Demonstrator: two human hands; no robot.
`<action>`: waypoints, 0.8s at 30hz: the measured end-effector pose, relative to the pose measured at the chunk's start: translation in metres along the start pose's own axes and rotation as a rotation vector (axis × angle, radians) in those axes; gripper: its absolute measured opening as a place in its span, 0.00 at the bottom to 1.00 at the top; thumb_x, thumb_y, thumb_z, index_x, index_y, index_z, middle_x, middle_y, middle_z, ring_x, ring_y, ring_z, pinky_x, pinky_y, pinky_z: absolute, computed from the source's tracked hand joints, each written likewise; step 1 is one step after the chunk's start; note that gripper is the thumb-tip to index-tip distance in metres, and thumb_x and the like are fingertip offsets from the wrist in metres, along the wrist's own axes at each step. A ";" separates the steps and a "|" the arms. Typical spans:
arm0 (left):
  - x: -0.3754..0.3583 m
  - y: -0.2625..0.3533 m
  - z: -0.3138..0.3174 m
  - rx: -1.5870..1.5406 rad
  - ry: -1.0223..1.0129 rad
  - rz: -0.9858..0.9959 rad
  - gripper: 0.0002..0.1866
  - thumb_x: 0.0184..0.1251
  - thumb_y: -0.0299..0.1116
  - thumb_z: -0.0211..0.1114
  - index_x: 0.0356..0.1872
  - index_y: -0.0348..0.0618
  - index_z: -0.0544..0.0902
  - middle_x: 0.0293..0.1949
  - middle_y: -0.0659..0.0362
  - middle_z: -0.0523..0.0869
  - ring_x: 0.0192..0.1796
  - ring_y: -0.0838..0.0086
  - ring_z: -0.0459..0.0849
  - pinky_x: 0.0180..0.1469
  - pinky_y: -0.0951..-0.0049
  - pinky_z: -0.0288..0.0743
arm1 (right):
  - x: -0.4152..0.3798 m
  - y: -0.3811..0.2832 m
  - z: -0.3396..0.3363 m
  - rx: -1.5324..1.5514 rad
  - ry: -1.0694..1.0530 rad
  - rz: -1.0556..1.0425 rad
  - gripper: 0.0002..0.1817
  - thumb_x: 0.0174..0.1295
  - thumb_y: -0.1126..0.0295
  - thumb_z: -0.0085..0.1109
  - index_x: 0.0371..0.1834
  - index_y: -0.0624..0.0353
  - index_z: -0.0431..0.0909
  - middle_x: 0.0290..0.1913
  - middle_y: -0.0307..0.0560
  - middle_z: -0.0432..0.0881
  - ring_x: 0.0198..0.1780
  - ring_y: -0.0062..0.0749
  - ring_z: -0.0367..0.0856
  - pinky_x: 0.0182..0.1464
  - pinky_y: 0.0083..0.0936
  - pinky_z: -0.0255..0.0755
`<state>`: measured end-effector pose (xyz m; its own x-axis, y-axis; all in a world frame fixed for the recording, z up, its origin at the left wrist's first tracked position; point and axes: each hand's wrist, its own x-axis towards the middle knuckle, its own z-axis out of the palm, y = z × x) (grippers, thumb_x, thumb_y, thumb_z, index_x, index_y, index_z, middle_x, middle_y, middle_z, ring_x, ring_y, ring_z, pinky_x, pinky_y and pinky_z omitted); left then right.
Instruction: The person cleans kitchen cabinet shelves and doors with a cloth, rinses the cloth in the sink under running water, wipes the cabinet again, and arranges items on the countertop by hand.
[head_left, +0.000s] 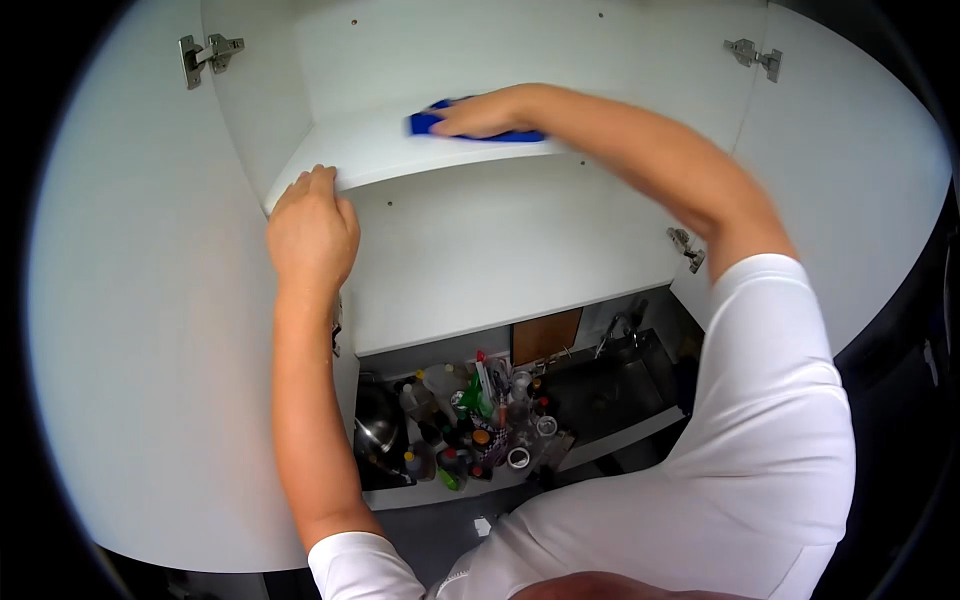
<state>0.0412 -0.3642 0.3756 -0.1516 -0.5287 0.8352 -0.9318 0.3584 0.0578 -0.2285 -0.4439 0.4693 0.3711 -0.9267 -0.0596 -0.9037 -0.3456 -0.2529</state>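
Cloth (428,121), blue, lies flat on the upper shelf (380,160) of an open white cupboard, pressed under the right hand (490,114), whose fingers are spread flat over it rather than closed round it. The left hand (312,228) curls its fingers over the shelf's front edge near the left corner, a firm grip on the board. Both doors (150,330) stand wide open. Far below, a worktop (460,490) carries crowded bottles (480,420) and a pot (378,428), beside a sink (610,390).
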 end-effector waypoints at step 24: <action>-0.005 0.007 0.003 0.028 0.003 -0.058 0.20 0.72 0.30 0.58 0.62 0.40 0.84 0.65 0.47 0.85 0.69 0.51 0.81 0.72 0.55 0.74 | -0.074 0.084 -0.017 0.226 0.032 -0.167 0.30 0.76 0.46 0.59 0.68 0.59 0.82 0.78 0.58 0.73 0.79 0.49 0.68 0.79 0.36 0.59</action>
<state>0.0343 -0.3615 0.3703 -0.0961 -0.5459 0.8323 -0.9480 0.3051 0.0906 -0.3351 -0.4069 0.4685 0.5003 -0.8653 0.0306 -0.7590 -0.4553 -0.4654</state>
